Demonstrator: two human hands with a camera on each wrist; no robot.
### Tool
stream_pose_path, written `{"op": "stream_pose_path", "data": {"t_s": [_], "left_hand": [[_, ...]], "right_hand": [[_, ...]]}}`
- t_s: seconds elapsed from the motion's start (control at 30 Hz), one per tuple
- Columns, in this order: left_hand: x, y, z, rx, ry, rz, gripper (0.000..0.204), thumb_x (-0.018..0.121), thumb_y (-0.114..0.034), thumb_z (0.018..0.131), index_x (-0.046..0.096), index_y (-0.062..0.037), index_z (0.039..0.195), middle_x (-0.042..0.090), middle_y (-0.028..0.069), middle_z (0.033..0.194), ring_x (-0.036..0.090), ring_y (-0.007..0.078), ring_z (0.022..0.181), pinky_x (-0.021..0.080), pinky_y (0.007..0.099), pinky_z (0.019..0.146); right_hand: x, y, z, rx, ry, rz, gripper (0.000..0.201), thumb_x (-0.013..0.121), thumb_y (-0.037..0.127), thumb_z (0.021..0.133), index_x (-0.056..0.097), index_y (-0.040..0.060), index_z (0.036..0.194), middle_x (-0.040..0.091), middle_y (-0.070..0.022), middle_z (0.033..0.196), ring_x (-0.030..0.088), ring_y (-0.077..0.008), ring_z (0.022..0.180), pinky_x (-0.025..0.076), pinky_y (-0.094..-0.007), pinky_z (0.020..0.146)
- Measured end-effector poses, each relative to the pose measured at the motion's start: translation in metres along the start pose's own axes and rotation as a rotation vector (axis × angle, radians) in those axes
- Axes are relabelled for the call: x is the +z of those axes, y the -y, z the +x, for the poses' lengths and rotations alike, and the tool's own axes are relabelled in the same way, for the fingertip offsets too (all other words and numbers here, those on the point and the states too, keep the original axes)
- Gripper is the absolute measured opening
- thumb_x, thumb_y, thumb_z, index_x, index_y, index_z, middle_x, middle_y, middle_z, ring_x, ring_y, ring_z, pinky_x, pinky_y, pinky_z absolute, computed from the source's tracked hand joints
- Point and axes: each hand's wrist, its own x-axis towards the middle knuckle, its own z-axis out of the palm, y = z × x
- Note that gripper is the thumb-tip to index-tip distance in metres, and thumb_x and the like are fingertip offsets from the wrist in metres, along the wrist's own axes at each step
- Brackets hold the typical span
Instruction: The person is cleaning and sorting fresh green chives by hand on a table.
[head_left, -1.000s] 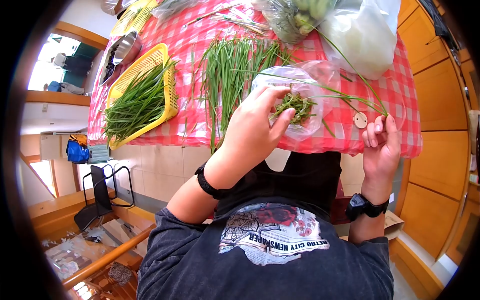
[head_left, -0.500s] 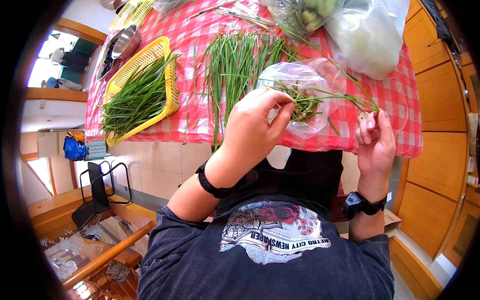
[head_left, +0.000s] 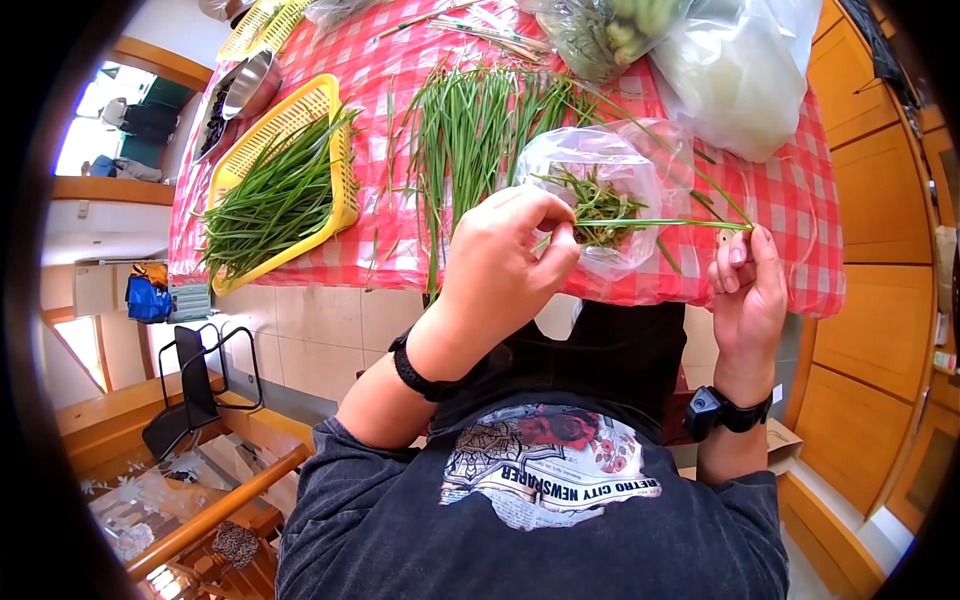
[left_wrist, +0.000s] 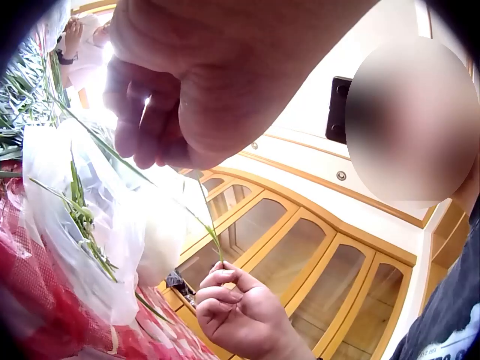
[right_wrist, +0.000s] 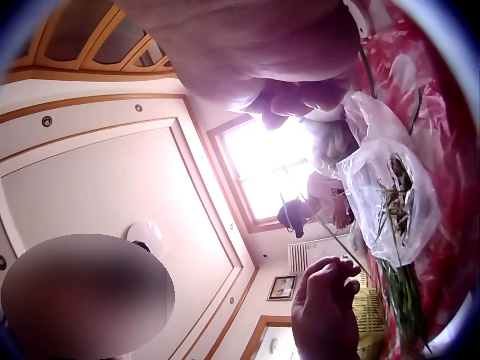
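Observation:
In the head view my right hand (head_left: 748,290) pinches the ends of a few long garlic chives (head_left: 670,224) between thumb and fingertips. One stalk slants away toward the back of the table. Another runs level across to my left hand (head_left: 510,240), where thumb and forefinger pinch it. Beneath that stalk sits an open clear plastic bag (head_left: 650,182) with wilted green trimmings (head_left: 598,205) inside. A pile of garlic chives (head_left: 470,130) lies just beyond my left hand. From the right wrist view, my left hand (right_wrist: 326,307) shows below the bag.
A yellow basket (head_left: 342,190) full of garlic chives stands at the left, near a metal bowl (head_left: 255,85). Filled plastic bags (head_left: 735,85) occupy the far right. Loose stalks (head_left: 500,35) lie at the back of the checked tablecloth (head_left: 385,250).
My left thumb and forefinger have come together on a stalk. My right hand has moved slightly left, and the level stalk now stretches straighter between both hands.

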Motion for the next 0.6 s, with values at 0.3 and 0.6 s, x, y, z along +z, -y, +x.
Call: {"op": "stream_pose_path", "data": {"t_s": [0.3,0.6], "left_hand": [[0.007,0.012,0.002,0.015,-0.065,-0.005,0.011,0.078,-0.010,0.092,0.077,-0.0008,0.096,0.073,0.0086,0.078,0.064,0.0152,0.063,0.049,0.0295,0.058],[0.028,0.018,0.008,0.093,-0.031,0.154,0.017,0.079,-0.017,0.092,0.077,-0.0020,0.099,0.074,0.0132,0.083,0.069,0.0291,0.068,0.055,0.0347,0.066]], "right_hand": [[-0.013,0.012,0.002,-0.036,-0.107,0.010,0.024,0.053,0.025,0.112,0.062,0.0071,0.100,0.057,0.0006,0.080,0.044,-0.0086,0.061,0.036,-0.0265,0.059],[-0.017,0.020,0.005,-0.087,-0.134,0.009,0.030,0.053,0.028,0.112,0.060,0.0077,0.091,0.057,0.0008,0.080,0.044,-0.0089,0.060,0.036,-0.0276,0.059]]}}
